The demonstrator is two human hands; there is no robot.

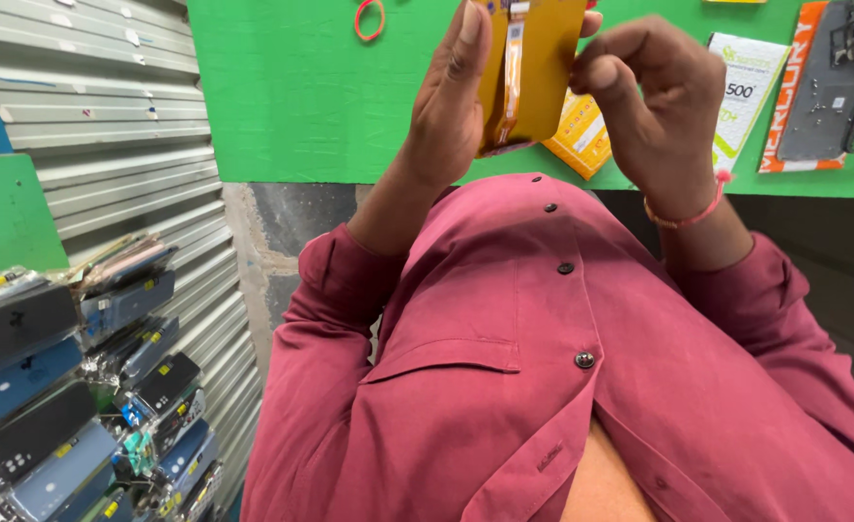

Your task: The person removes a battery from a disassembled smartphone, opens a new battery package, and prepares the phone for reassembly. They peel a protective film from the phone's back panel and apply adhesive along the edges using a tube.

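My left hand [451,97] grips a gold-orange phone screen panel [543,87] along its left edge, thumb lying up the side. An orange flex ribbon [512,68] runs down the panel's back. My right hand [654,97], with a red thread band at the wrist, curls its fingers against the panel's right edge, and a fingertip shows behind the top corner. Both hands hold the panel up over a green worktop [291,97], above my maroon shirt [543,387].
On the green worktop lie a red rubber band [369,17], a yellow packet [581,135], a white-and-green card [748,87] and a dark phone frame [833,77] on an orange pack. Packaged phone cases [79,387] hang at the lower left before a grey shutter [108,116].
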